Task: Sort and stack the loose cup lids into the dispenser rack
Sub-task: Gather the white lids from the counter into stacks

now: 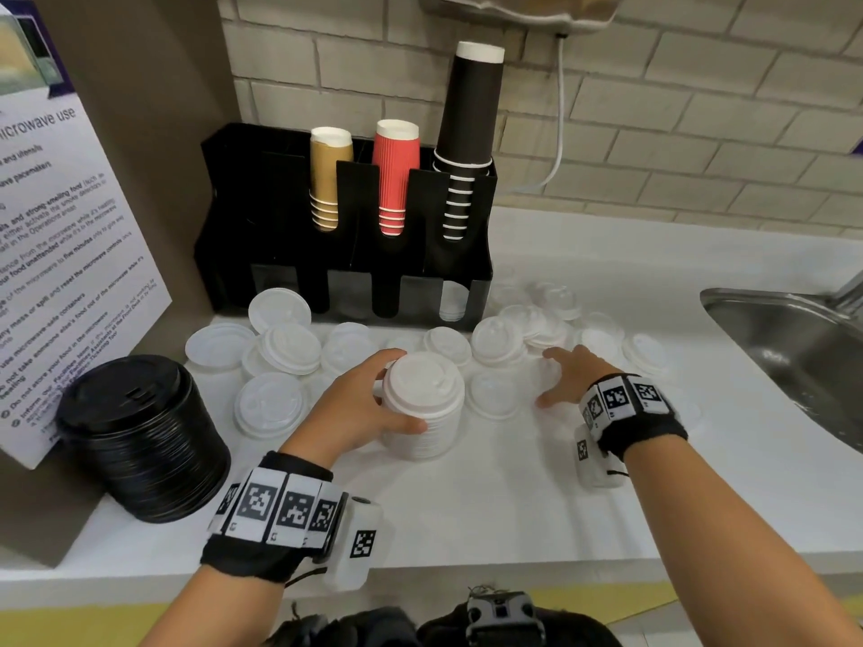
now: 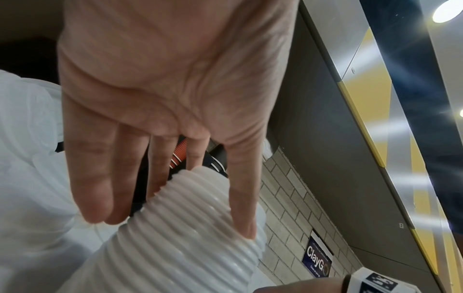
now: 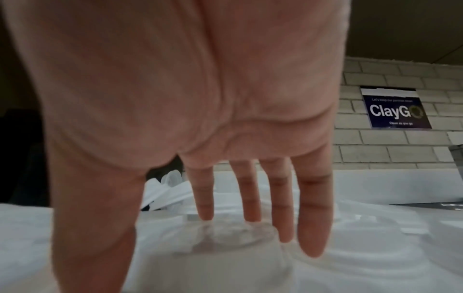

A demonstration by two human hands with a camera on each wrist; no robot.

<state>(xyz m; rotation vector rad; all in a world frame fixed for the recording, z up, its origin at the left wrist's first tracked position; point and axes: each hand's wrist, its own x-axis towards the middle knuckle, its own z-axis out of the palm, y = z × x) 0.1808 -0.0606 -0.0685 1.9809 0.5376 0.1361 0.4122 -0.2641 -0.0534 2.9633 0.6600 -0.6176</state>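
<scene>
A black rack (image 1: 345, 217) is set against the brick wall at 12 o'clock, with three cup stacks standing in its back slots: tan cups (image 1: 325, 179), red cups (image 1: 396, 175) and tall black cups (image 1: 467, 137). A stack of black lids (image 1: 142, 436) is seen at 9 o'clock on the white counter (image 1: 513, 497), beside a printed notice (image 1: 60, 254), and a steel sink (image 1: 789, 352) lies at 3 o'clock. Loose white lids (image 1: 280, 347) are scattered across the counter between the rack and the hands, so the low front slots of the rack are partly blocked by them.

A stack of white lids (image 1: 422, 403) is grasped by the left hand (image 1: 359, 408), the thumb laid on its near side and the fingers wrapped round the far side; the ribbed edges are seen in the left wrist view (image 2: 190, 228). The right hand (image 1: 567, 378) is spread at 2 o'clock of that stack, its straight fingers (image 3: 310, 214) resting on a clear lid (image 3: 225, 237) that lies flat on the counter, nothing being gripped
</scene>
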